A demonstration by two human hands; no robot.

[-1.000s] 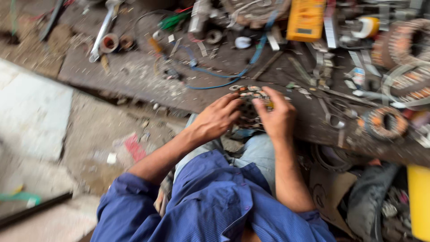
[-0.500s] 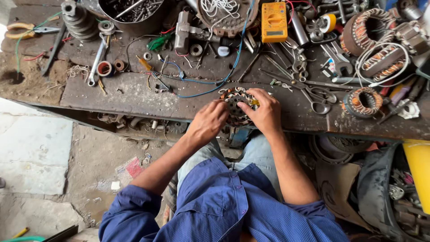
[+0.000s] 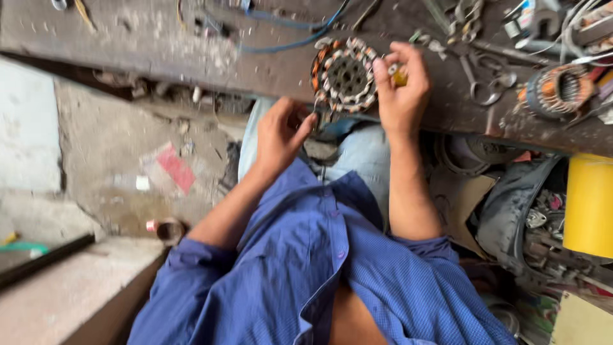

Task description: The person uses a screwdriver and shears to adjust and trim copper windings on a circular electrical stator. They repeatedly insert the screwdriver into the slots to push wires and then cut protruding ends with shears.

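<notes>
Right now your right hand sits on the counter near its front edge, fingers curled shut around a small yellow piece that peeks out between thumb and forefinger; I cannot tell what the piece is. Touching that hand on its left lies the stator, a round ring of steel laminations wound with copper coils in orange and pale wrapping, flat on the counter with its open centre facing up and its near rim almost at the front edge.

Your left hand hangs just off the front edge, below and left of the stator, fingers loosely bent and holding nothing that shows; the fingertips reach up toward the ring's lower left rim, near it but seemingly short of touching.

Judging by the build, the stator should feel heavy for its size and rigid through the steel core, while the fine copper windings and their insulation look easy to nick or bend. The safest hold is probably on the outer steel rim, both hands on opposite sides, keeping fingers off the coil ends.

Further out, a blue wire loops across the counter behind the stator, scissors lie to the right, and a second wound coil sits toward the right end. A yellow cylinder stands below the counter's right side.
</notes>
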